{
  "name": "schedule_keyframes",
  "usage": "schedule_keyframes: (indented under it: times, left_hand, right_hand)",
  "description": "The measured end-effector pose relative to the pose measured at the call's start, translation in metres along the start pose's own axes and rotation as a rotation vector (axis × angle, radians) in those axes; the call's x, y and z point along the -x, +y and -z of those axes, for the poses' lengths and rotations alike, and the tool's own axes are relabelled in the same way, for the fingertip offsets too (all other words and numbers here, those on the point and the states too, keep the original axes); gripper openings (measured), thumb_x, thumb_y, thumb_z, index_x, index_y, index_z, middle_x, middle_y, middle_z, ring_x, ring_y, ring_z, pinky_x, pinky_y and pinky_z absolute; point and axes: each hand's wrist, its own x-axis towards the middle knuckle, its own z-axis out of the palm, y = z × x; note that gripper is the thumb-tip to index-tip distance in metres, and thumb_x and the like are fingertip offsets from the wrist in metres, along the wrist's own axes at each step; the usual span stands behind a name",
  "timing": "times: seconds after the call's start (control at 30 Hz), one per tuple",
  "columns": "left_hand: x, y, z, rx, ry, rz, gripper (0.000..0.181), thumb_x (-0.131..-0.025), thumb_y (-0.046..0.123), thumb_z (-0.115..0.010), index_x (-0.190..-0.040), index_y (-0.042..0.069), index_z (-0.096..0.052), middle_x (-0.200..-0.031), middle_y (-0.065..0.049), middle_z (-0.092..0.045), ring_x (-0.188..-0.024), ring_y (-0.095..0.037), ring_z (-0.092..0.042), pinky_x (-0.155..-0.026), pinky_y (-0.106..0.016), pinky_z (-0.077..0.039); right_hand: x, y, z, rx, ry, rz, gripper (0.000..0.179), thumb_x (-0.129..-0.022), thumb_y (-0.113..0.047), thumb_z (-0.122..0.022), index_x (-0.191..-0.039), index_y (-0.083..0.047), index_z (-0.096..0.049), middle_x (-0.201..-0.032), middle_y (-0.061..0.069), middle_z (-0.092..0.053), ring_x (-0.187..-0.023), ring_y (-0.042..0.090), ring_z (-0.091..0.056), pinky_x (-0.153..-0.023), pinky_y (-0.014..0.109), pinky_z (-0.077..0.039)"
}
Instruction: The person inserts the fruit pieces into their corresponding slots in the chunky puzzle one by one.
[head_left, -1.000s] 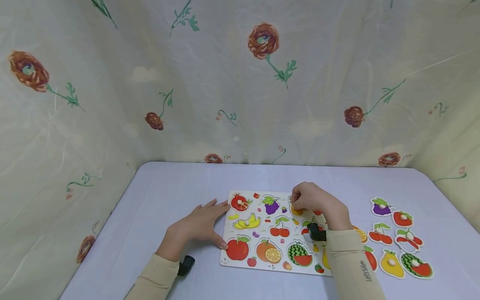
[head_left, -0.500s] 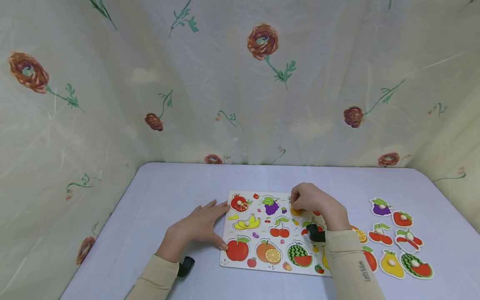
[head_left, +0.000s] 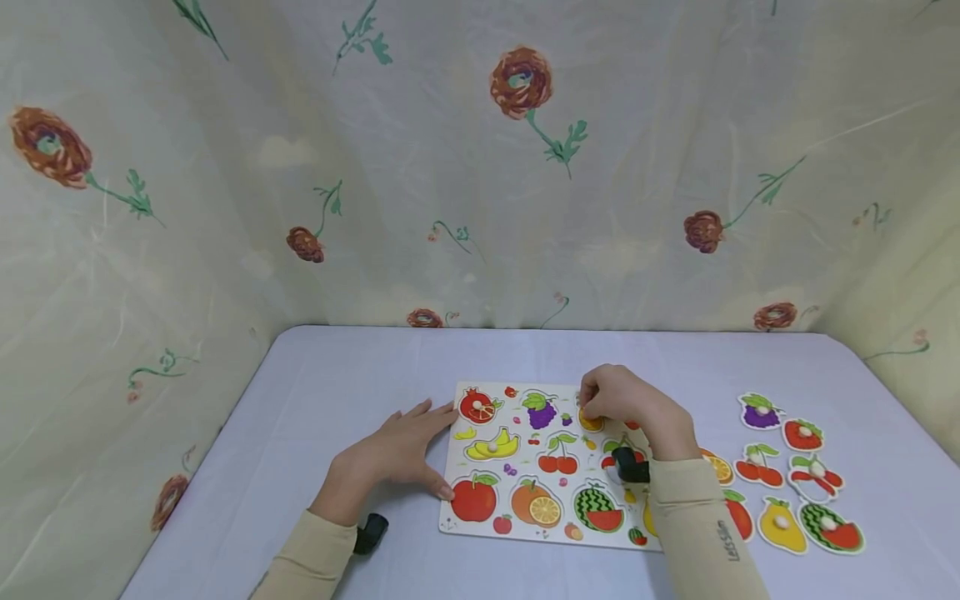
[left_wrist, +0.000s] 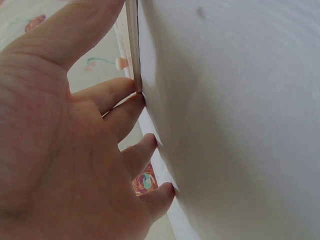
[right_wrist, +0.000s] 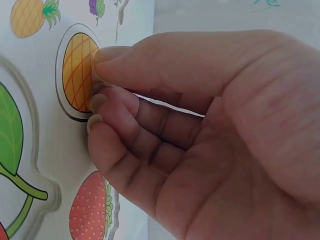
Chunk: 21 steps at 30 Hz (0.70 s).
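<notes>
A white fruit puzzle board (head_left: 459,467) lies on the table. My right hand (head_left: 633,408) is over its upper right part, thumb and fingertips pinching the pineapple piece (right_wrist: 77,70). In the right wrist view that piece sits in its outlined recess, its knob hidden by the fingers. My left hand (head_left: 390,454) rests at the board's left edge with fingers spread, the thumb on the corner near the printed apple (head_left: 475,500). A pomegranate piece (head_left: 478,406) and a banana piece (head_left: 492,446), both with pale knobs, lie in the board.
Loose knobbed pieces are spread right of the board: grapes (head_left: 761,414), cherries (head_left: 760,468), a pear (head_left: 782,527), a watermelon (head_left: 831,528) and several others. The right forearm covers the board's right side. A flowered curtain (head_left: 420,150) hangs behind the table.
</notes>
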Motion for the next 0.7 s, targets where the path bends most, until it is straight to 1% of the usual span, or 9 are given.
schedule_keyframes:
  times: [0.4, 0.7]
  left_hand:
    - [-0.0007, -0.0001, -0.001, -0.001, 0.001, 0.006, 0.108, -0.063, 0.052, -0.089, -0.154, 0.026, -0.037, -0.163, 0.005, -0.032, -0.155, -0.03, -0.016, -0.123, -0.061, -0.018]
    - [0.0011, 0.0007, 0.001, 0.003, -0.006, -0.002, 0.109, -0.063, 0.052, -0.089, -0.155, 0.025, -0.036, -0.164, 0.006, -0.031, -0.156, -0.028, -0.015, -0.124, -0.06, -0.017]
  right_hand:
    - [-0.0011, 0.0011, 0.001, 0.009, 0.003, -0.006, 0.007, -0.087, -0.01, -0.07, -0.081, -0.008, -0.065, -0.083, 0.007, -0.062, -0.077, 0.021, -0.056, -0.064, 0.027, -0.045]
    - [-0.0007, 0.0044, 0.0049, 0.028, 0.009, 0.009, 0.007, -0.086, -0.012, -0.071, -0.083, -0.009, -0.066, -0.084, 0.006, -0.062, -0.079, 0.02, -0.055, -0.067, 0.027, -0.045]
